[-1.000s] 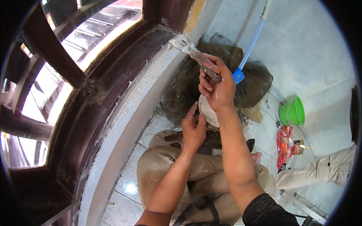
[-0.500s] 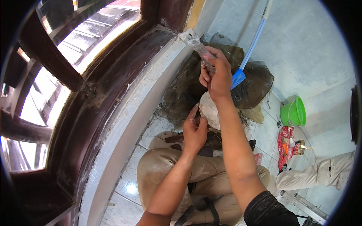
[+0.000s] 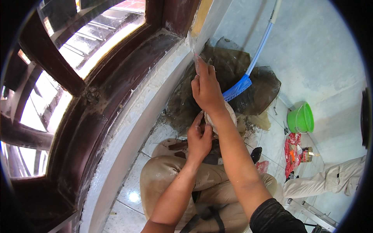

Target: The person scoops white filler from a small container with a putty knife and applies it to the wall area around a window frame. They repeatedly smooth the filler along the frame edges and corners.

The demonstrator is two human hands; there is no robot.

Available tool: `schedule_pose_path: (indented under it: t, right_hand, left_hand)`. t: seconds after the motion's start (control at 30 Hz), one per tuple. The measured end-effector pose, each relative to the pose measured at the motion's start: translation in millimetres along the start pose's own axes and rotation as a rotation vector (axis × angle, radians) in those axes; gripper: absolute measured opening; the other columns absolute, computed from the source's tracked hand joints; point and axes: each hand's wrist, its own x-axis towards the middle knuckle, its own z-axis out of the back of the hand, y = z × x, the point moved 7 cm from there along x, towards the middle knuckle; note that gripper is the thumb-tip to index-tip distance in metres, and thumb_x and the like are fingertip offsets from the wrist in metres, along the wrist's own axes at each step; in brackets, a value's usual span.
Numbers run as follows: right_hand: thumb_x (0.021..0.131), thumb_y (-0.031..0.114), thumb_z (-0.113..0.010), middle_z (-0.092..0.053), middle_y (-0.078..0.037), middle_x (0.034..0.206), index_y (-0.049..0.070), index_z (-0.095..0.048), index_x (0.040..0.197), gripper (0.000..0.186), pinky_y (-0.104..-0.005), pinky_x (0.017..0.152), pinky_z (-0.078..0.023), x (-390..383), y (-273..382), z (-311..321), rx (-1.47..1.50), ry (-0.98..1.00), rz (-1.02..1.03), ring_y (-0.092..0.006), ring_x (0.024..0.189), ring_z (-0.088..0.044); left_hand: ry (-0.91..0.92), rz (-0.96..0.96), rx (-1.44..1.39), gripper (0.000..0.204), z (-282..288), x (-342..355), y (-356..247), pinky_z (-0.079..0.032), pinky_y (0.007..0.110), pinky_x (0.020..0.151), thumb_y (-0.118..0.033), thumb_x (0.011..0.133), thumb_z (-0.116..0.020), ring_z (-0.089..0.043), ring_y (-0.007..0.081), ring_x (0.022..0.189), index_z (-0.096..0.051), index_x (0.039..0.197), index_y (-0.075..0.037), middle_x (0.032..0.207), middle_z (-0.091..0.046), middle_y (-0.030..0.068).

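My right hand (image 3: 206, 87) is closed around the handle of a putty knife (image 3: 193, 47). Its blade is seen nearly edge-on, against the white plastered ledge (image 3: 149, 79) below the curved window, near the far corner. Lower down, my left hand (image 3: 199, 139) grips the rim of a round, pale bowl (image 3: 232, 113) coated with whitish filler. My right forearm passes over the bowl and hides much of it.
A dark, dusty sheet (image 3: 258, 93) covers the floor by the wall, with a blue-headed, long-handled tool (image 3: 237, 88) across it. To the right are a green bucket (image 3: 305, 118), a red bag (image 3: 290, 151), a can (image 3: 307, 154) and another person's leg (image 3: 326, 180).
My right hand has shifted left and slightly nearer, turning the putty knife from flat-on to nearly edge-on at the ledge corner. My left hand stays on the bowl.
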Motion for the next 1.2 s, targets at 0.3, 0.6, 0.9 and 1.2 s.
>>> schedule_pose_path:
  t: [0.3, 0.6, 0.9, 1.2]
  right_hand:
    - [0.104, 0.011, -0.059, -0.057, -0.04, 0.128, -0.004, -0.03, 0.166, 0.07, -0.0586, 0.087, -0.061, 3, 35, -16, 0.057, -0.08, 0.06, -0.0584, 0.102, -0.069]
    - [0.106, 0.015, -0.059, -0.061, -0.039, 0.12, -0.015, -0.028, 0.162, 0.07, -0.0558, 0.083, -0.063, 11, 70, -36, 0.11, -0.057, -0.07, -0.056, 0.097, -0.072]
    - [0.105, 0.013, -0.06, -0.061, -0.04, 0.121, -0.017, -0.027, 0.162, 0.072, -0.053, 0.079, -0.064, -34, 116, -27, 0.207, 0.044, -0.04, -0.0543, 0.095, -0.073]
    - [0.105, 0.013, -0.058, -0.07, -0.029, 0.12, -0.005, -0.057, 0.146, 0.045, -0.0471, 0.091, -0.058, -12, 65, 55, 0.278, -0.086, -0.192, -0.0445, 0.106, -0.073]
  left_hand:
    - [0.045, -0.199, 0.048, 0.036, -3, -1, -13, -0.058, 0.035, 0.084, -0.01, 0.107, -0.065, -0.072, 0.0158, 0.094, -0.063, 0.138, 0.008, 0.102, -0.079, 0.0081]
    - [0.069, -0.058, 0.18, 0.034, 17, -4, 23, -0.059, 0.037, 0.09, -0.011, 0.103, -0.07, -0.07, 0.0164, 0.097, -0.061, 0.134, 0.001, 0.109, -0.075, 0.008]
    - [0.073, 0.047, -0.067, 0.059, -10, -9, 9, -0.064, 0.034, 0.087, -0.009, 0.114, -0.055, -0.068, 0.0095, 0.095, -0.037, 0.169, 0.001, 0.105, -0.073, 0.0047]
    - [0.027, -0.316, 0.289, 0.06, 1, -5, -23, -0.058, 0.027, 0.069, -0.004, 0.107, -0.059, -0.067, 0.0058, 0.085, -0.046, 0.163, 0.009, 0.1, -0.077, 0.0066]
